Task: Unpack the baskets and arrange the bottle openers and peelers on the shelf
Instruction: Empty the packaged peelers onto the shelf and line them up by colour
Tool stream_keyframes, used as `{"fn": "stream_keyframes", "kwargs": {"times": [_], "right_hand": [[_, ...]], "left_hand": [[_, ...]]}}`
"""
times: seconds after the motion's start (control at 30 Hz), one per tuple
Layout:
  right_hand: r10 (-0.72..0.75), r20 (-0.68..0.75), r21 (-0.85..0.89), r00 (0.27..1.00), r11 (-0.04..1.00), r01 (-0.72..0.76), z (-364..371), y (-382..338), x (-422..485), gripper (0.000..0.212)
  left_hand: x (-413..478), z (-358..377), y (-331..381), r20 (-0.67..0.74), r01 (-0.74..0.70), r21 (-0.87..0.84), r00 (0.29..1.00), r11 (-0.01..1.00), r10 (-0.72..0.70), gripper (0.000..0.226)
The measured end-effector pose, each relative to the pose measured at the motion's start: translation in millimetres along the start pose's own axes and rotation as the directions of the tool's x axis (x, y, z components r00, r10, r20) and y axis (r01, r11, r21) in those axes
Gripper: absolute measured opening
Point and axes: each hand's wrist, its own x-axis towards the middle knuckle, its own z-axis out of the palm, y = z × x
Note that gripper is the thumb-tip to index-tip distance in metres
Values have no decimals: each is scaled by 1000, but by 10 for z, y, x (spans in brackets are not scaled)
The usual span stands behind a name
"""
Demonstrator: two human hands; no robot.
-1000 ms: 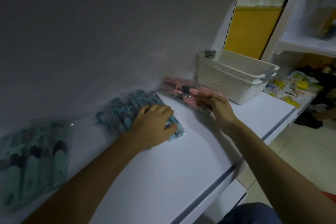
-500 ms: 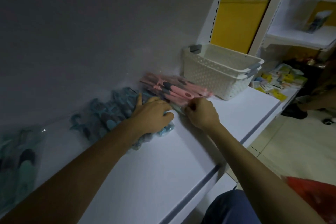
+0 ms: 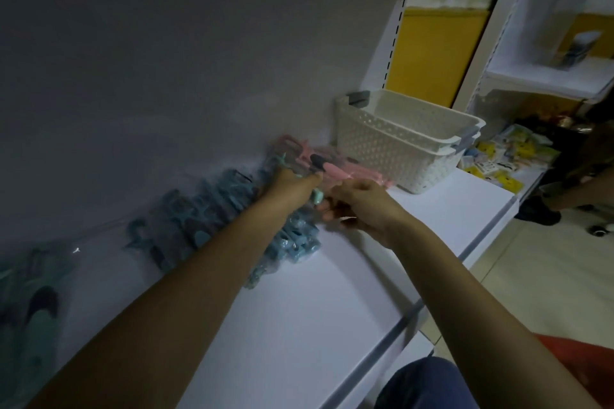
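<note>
The left hand (image 3: pixel 292 188) has slid off the blue bottle-opener pack (image 3: pixel 206 219) to the left end of the pink peeler pack (image 3: pixel 335 169); blur hides its fingers, so its grip is unclear. The right hand (image 3: pixel 362 206) still pinches that pack's near edge with curled fingers. The pink pack lies far back on the white shelf (image 3: pixel 299 325), overlapping the blue one, just left of the stacked white baskets (image 3: pixel 398 143).
</note>
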Motion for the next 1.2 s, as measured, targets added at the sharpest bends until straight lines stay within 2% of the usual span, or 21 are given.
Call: {"fn": "stream_keyframes", "kwargs": {"times": [0.07,0.13,0.2,0.27,0.37,0.47,0.6,0.67,0.77,0.83,0.97,1.03,1.13,1.2], "right_hand": [[-8,-55,-86,998,996,3,-22,-24,36,24],[-16,-145,-93,989,996,2,-85,-32,92,24],[-13,-183,-70,983,998,0,-113,-24,134,21],[-11,-179,-25,984,1000,6,-77,-10,181,21],[-8,-174,-14,985,1000,5,-10,-8,255,25],[-24,-152,-80,988,997,12,95,-30,287,18],[-124,-40,-41,991,992,122,486,-152,241,23],[-124,101,61,987,991,118,697,-245,170,24],[-156,351,281,923,958,55,922,-364,14,23],[-223,386,338,895,937,88,1015,-407,-82,24],[-290,382,286,878,940,186,1139,-446,-229,28],[-281,392,218,876,954,208,1247,-481,-277,27],[-269,404,144,874,962,230,1568,-539,-301,27],[-251,414,101,875,968,230,1876,-570,-321,29]], "left_hand": [[21,-14,29,-31,41,-158,998,987,-46,45],[37,-91,28,-34,68,-353,996,933,-86,25],[-20,-203,12,-4,106,-443,993,890,-120,28],[-38,-311,-60,2,89,-385,995,919,-96,38],[-74,-486,-134,-28,85,-339,995,937,-100,27],[-153,-612,-241,-41,129,-290,988,948,-147,21],[-341,-703,-358,22,170,-390,984,905,-176,35],[-438,-767,-402,18,103,-455,994,885,-106,36],[-591,-874,-460,35,-54,-475,996,878,80,42],[-659,-938,-489,23,-157,-480,981,863,191,44],[-784,-1039,-554,16,-226,-452,965,863,261,47],[-878,-1093,-620,16,-223,-412,968,884,252,34],[-1053,-1302,-716,-58,-172,-343,985,924,161,16],[-1206,-1557,-781,-159,-125,-284,984,951,82,19]]}}
